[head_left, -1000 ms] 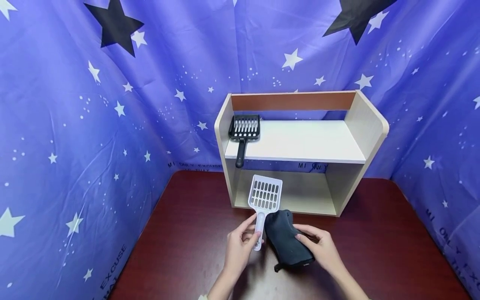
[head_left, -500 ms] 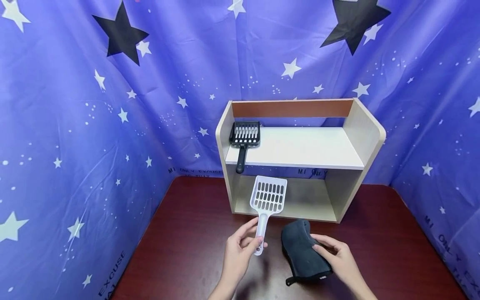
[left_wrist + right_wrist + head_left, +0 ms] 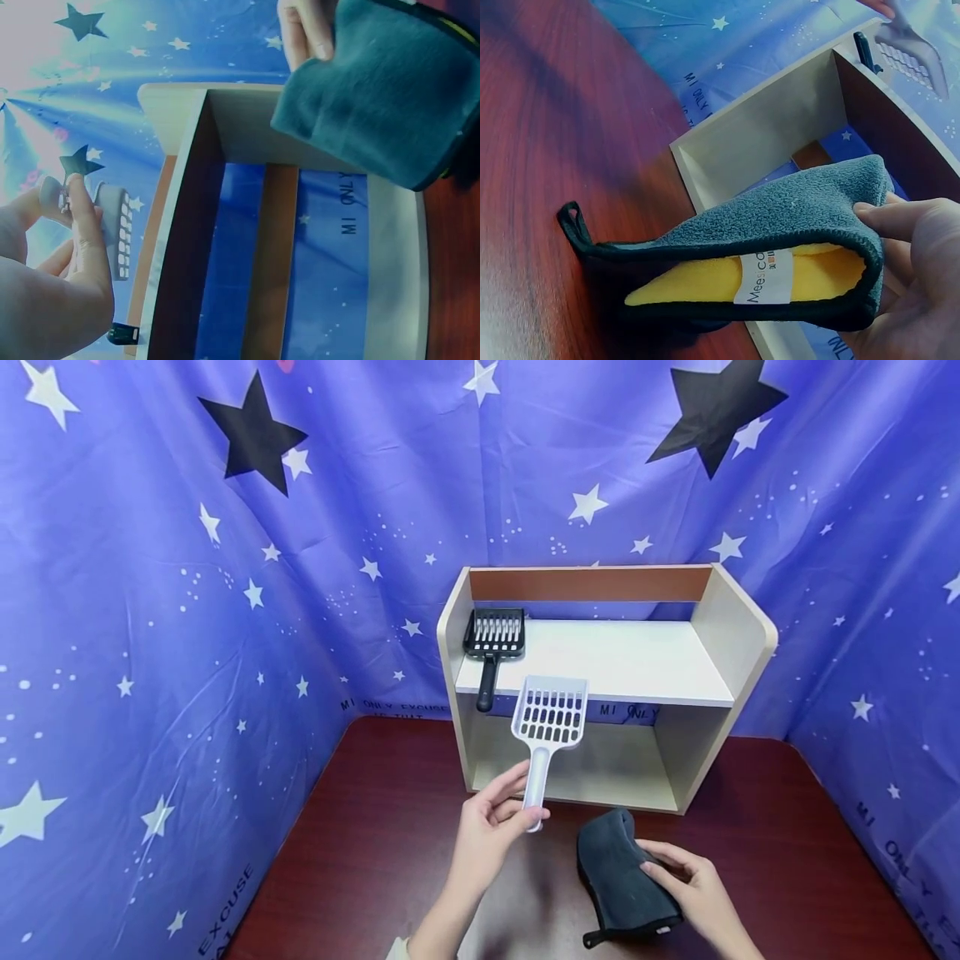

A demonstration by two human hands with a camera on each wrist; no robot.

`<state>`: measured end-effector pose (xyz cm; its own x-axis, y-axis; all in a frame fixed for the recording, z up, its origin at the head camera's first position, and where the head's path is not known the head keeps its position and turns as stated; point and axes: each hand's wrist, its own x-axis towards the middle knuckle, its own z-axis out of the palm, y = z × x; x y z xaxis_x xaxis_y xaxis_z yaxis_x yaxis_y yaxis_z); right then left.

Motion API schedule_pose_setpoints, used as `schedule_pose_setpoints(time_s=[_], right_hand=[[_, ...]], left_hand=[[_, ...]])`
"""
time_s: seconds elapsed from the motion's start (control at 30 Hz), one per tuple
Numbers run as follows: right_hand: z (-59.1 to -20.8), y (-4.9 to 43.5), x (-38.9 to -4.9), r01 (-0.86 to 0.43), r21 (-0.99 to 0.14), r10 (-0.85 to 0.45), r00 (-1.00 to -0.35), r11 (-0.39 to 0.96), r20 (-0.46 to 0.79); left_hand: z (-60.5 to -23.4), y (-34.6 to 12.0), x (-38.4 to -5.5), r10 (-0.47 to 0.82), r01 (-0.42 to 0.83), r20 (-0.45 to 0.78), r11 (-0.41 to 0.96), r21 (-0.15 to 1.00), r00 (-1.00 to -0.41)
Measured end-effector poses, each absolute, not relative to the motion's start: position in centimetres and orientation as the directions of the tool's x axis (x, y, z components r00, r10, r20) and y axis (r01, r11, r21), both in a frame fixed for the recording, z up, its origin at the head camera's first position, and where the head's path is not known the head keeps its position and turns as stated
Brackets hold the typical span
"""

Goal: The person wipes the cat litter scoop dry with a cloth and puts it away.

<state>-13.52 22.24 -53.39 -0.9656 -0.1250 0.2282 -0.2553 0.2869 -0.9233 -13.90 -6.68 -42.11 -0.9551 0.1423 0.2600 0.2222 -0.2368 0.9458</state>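
Note:
My left hand (image 3: 483, 839) pinches the handle of a pale grey slotted litter scoop (image 3: 537, 772). The scoop is raised in front of the shelf, its head pointing away from me. In the left wrist view, the same scoop (image 3: 112, 225) shows edge-on beyond the fingers. A dark grey-green fleece cleaning mitt (image 3: 626, 877) is gripped at its side by my right hand (image 3: 697, 889), thumb on top. The right wrist view shows the mitt's opening with a yellow lining (image 3: 821, 277), a white label (image 3: 761, 279) and a black hanging loop (image 3: 574, 229).
A two-tier wooden shelf (image 3: 738, 643) stands at the back of the dark red table (image 3: 375, 810). On its white upper board (image 3: 615, 652), at the left end, lies a black litter scoop (image 3: 487, 681), handle overhanging the front edge. Blue star-patterned curtains (image 3: 375, 485) surround the table.
My left hand has lifted the pale scoop up and to the right, towards the shelf. The right hand has drawn the mitt right and nearer to me, away from the scoop.

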Motion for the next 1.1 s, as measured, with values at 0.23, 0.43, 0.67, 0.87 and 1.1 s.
schedule_pose_setpoints(time_s=[0.23,0.43,0.67,0.87,1.1], right_hand=[[-53.2,23.0,-13.3,-0.167,-0.945,-0.101,-0.984,0.279,0.144],[-53.4,23.3,-13.4,-0.18,-0.945,-0.108,-0.982,0.274,0.156],[-53.6,23.2,-13.6,-0.2,-0.939,-0.107,-0.978,0.28,0.177],[-53.7,23.2,-13.6,-0.198,-0.936,-0.1,-0.979,0.29,0.176],[-53.9,23.2,-13.7,-0.197,-0.935,-0.088,-0.98,0.294,0.179]], left_hand=[[-41.0,-6.2,-16.0,0.14,0.229,0.272,-0.266,0.936,-0.952],[-40.2,-5.7,-17.8,0.166,0.228,0.271,-0.239,0.944,-0.948],[-39.8,-5.0,-19.6,0.192,0.221,0.274,-0.255,0.941,-0.942],[-39.4,-4.4,-21.4,0.146,0.247,0.287,-0.241,0.938,-0.947],[-38.9,-3.4,-23.8,0.089,0.276,0.3,-0.217,0.936,-0.95]])
